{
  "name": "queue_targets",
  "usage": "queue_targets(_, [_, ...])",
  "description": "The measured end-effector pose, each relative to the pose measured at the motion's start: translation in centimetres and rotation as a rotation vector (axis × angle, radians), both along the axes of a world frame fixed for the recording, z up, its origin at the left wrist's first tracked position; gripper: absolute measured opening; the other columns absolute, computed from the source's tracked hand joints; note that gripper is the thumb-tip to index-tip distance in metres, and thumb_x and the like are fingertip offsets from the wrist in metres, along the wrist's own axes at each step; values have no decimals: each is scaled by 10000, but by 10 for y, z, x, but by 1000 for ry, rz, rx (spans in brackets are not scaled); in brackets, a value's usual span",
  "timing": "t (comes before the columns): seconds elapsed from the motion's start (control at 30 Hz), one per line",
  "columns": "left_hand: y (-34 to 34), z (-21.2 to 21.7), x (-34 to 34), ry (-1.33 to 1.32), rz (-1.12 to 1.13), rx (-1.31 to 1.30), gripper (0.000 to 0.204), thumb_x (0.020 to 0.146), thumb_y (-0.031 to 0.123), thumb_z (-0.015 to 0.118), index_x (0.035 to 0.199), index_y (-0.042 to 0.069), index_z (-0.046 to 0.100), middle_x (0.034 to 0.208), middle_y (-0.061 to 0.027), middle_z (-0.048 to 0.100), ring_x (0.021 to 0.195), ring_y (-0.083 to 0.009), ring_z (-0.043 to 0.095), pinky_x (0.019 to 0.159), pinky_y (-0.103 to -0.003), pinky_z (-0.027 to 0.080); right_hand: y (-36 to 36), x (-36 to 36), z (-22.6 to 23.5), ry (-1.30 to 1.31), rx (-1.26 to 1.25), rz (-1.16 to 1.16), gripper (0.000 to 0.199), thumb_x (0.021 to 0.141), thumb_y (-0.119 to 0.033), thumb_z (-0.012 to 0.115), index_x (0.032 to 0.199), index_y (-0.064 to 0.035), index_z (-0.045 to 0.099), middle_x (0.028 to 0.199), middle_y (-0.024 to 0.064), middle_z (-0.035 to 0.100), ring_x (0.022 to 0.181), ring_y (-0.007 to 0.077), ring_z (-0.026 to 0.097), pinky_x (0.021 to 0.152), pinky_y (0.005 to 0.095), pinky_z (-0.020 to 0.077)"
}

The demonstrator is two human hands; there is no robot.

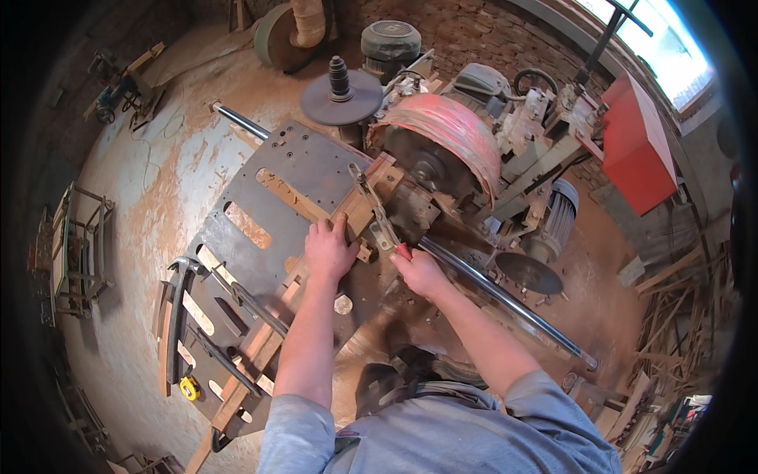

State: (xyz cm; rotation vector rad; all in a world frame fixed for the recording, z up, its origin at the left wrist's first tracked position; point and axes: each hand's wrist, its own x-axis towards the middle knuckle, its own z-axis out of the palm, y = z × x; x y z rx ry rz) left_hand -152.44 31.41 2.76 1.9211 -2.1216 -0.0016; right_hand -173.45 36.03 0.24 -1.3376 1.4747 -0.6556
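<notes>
My left hand point(330, 251) is closed on a wooden piece point(354, 212) at the right edge of the slotted metal table point(296, 150), its thumb and fingers pressed to the wood. To its right, my right hand point(423, 272) grips the red handle point(403, 251) of a metal toggle clamp point(382, 225). The clamp's arm slants up and away over the wood, beside a machine with a worn red, rounded guard point(442, 130). Part of the wooden piece is hidden by my left fingers.
Dark metal bar clamps point(245, 296) and a yellow tape measure point(189, 388) lie at the table's left end. A shiny steel rail point(505, 300) runs at right, near a round dark disc point(529, 273). A grey disc on a spindle point(341, 99) stands behind. Scrap wood point(679, 316) lies far right.
</notes>
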Motion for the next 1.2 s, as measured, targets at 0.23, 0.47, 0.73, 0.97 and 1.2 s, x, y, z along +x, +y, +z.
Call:
queue_targets(0.23, [-1,3,-2,-24,2,-34,641,715,357,811,1290,142,629,1168,-148,612,1063,-332,576,905,-433,511,0,0,11,70,24,8,479,937,-462,564,1098,-24,667,1038,254,689,1024,427,643,884,479,489])
queue_targets(0.47, [3,6,-7,-33,19,-42,631,724,364,818,1285,143,632,1206,-155,603,1096,-340,570,918,-442,510,3,-1,11,20,7,3,485,931,-465,572,1128,-31,662,1052,249,690,1032,416,647,895,470,494])
queue_targets(0.73, [7,3,-9,-22,27,-22,629,734,364,807,1298,151,628,1210,-156,610,1102,-340,570,939,-433,500,8,-4,22,15,14,2,465,936,-448,574,1145,-40,654,1089,234,688,1056,416,639,922,473,487])
queue_targets(0.97, [5,5,-6,-43,31,-21,644,745,383,789,1318,146,618,1214,-159,616,1113,-340,569,953,-427,494,4,2,5,-5,-124,-7,414,953,-404,565,1008,-5,662,815,146,655,788,293,617,769,421,476])
queue_targets(1.2, [4,-2,-4,-7,52,-16,631,773,398,764,1322,131,603,1236,-166,615,1175,-338,555,978,-452,477,3,-3,11,103,-134,60,433,955,-399,539,1082,6,620,974,278,674,967,456,635,851,493,493])
